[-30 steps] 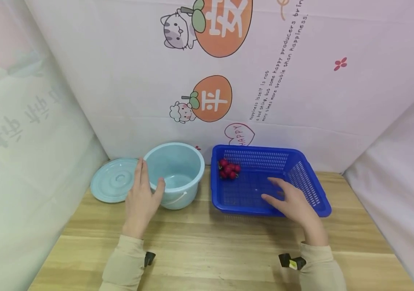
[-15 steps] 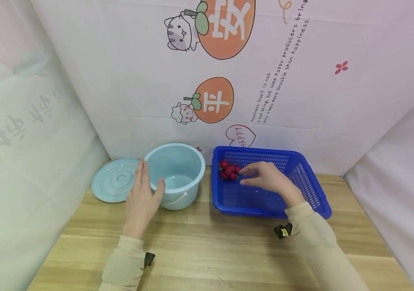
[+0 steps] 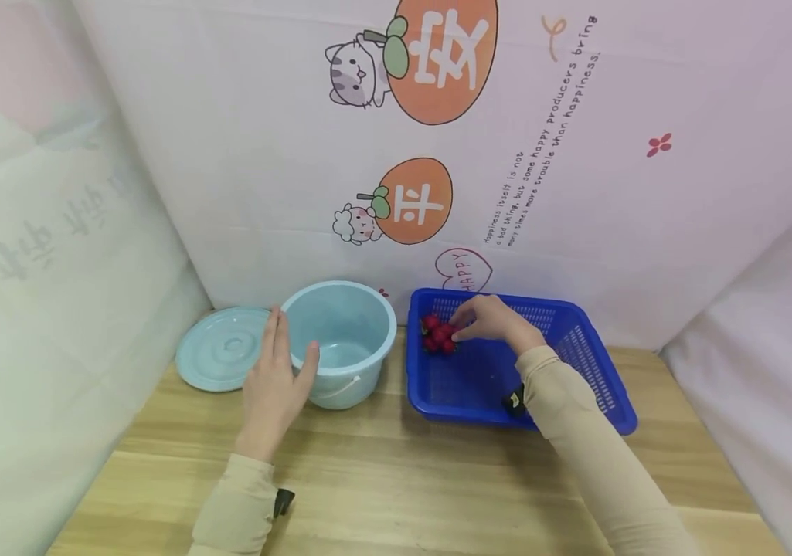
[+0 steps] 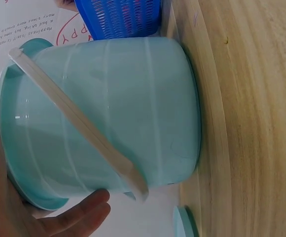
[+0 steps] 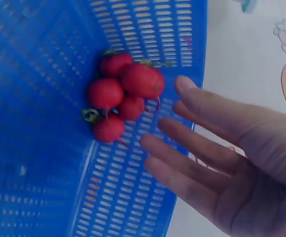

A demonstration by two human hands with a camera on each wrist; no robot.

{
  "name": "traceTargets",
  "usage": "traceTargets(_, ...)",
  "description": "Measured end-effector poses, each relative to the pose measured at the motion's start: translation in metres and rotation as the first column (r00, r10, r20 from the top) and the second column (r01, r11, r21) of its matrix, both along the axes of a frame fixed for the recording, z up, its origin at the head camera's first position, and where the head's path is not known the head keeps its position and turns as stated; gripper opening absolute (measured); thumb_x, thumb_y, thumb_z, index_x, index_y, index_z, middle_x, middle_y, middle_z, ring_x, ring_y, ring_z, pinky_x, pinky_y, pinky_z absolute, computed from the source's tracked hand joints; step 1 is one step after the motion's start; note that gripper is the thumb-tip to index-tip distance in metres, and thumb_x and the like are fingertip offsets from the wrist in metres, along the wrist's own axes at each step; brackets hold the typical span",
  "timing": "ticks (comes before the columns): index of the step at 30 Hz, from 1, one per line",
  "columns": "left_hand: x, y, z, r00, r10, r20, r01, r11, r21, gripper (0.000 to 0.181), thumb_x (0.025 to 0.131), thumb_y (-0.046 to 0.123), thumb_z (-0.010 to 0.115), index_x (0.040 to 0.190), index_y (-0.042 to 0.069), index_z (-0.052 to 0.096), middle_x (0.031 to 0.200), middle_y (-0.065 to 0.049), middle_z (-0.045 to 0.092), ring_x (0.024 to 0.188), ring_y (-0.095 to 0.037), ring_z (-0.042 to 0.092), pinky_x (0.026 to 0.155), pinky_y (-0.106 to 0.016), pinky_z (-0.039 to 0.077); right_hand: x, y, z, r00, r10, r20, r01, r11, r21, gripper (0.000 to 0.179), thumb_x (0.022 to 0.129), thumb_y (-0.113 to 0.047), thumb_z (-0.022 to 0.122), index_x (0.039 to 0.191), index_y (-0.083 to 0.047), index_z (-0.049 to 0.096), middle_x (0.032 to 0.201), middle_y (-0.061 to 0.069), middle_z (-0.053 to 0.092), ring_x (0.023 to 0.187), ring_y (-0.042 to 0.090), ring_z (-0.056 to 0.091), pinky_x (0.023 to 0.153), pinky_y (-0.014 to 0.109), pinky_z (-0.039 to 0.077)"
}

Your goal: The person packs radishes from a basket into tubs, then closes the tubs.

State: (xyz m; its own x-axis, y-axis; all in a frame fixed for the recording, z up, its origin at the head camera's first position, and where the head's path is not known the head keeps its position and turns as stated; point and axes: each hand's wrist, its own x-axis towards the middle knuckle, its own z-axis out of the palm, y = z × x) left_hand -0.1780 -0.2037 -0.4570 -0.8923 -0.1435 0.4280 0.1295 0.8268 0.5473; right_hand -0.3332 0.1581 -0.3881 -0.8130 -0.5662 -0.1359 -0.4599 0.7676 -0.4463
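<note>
Several red radishes point(image 3: 437, 337) lie bunched in the left back corner of the blue plastic basket point(image 3: 453, 415). My right hand point(image 3: 494, 320) reaches over them from the right. In the right wrist view its fingers point(image 5: 197, 145) are spread and loosely bent beside the radishes point(image 5: 143, 80), with nothing held. My left hand point(image 3: 274, 390) is at the left front side of the light blue bucket point(image 3: 347, 384), fingers straight at the rim. The bucket stands upright, and no contents show inside it. In the left wrist view its white handle point(image 4: 79, 121) hangs down across the side.
A light blue lid point(image 3: 218, 363) lies flat left of the bucket, partly behind my left hand. A printed cloth point(image 3: 263, 154) hangs close behind the bucket and basket. Pale cloth also hangs at both sides. The wooden table point(image 3: 382, 479) extends in front.
My right hand has moved left and away from me, from over the basket's right part to the radishes. My left hand stays at the bucket. The head view has shifted slightly.
</note>
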Motion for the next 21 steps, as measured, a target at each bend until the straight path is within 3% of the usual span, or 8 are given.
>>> traceTargets(4,0.000,-0.004,0.000,1.000,-0.010,-0.002,0.010,1.000,0.008,0.084,0.109,0.058,0.041,0.166,-0.001,0.025,0.175,-0.011,0.019,0.096,-0.045,0.070,0.062,-0.051,0.056,-0.009,-0.005,-0.005,1.000,-0.001,0.023,0.001,1.000,0.025,0.030,0.092,-0.017,0.083,0.116,0.001,0.078,0.112,0.015,0.078,0.108,0.033,0.072,0.099,0.053,0.055)
traceTargets(7,-0.001,-0.004,0.000,1.000,-0.016,0.011,0.016,1.000,0.016,0.084,0.109,0.059,0.040,0.167,0.000,0.024,0.176,-0.010,0.018,0.103,-0.046,0.070,0.065,-0.051,0.057,-0.015,-0.008,-0.006,0.999,0.030,0.019,-0.030,0.999,0.038,0.029,0.091,-0.016,0.083,0.114,0.001,0.078,0.109,0.014,0.078,0.106,0.033,0.072,0.098,0.053,0.055)
traceTargets(11,-0.002,0.000,0.001,1.000,-0.021,0.023,0.021,1.000,0.018,0.084,0.109,0.060,0.040,0.167,0.001,0.024,0.176,-0.009,0.018,0.102,-0.044,0.071,0.064,-0.050,0.057,-0.022,-0.005,-0.011,0.998,0.044,0.036,-0.045,0.997,0.055,0.025,0.091,-0.018,0.084,0.109,-0.002,0.078,0.106,0.010,0.078,0.102,0.030,0.072,0.095,0.051,0.056)
traceTargets(15,-0.002,0.003,0.002,1.000,-0.025,0.018,0.025,0.999,0.024,0.084,0.109,0.059,0.041,0.167,0.000,0.025,0.175,-0.009,0.020,0.108,-0.044,0.070,0.068,-0.051,0.058,-0.020,-0.005,-0.021,0.997,-0.002,0.071,-0.003,0.997,0.075,0.023,0.089,-0.020,0.086,0.103,-0.005,0.075,0.101,0.006,0.077,0.095,0.024,0.071,0.091,0.049,0.057)
traceTargets(21,0.000,-0.002,0.003,1.000,0.001,0.012,-0.001,1.000,0.018,0.083,0.108,0.057,0.043,0.166,0.001,0.026,0.175,-0.008,0.021,0.095,-0.039,0.070,0.057,-0.043,0.052,-0.019,-0.023,-0.036,0.997,-0.019,0.071,0.013,0.996,0.088,0.038,0.087,-0.025,0.088,0.114,-0.003,0.074,0.103,0.009,0.074,0.093,0.023,0.069,0.086,0.044,0.059)
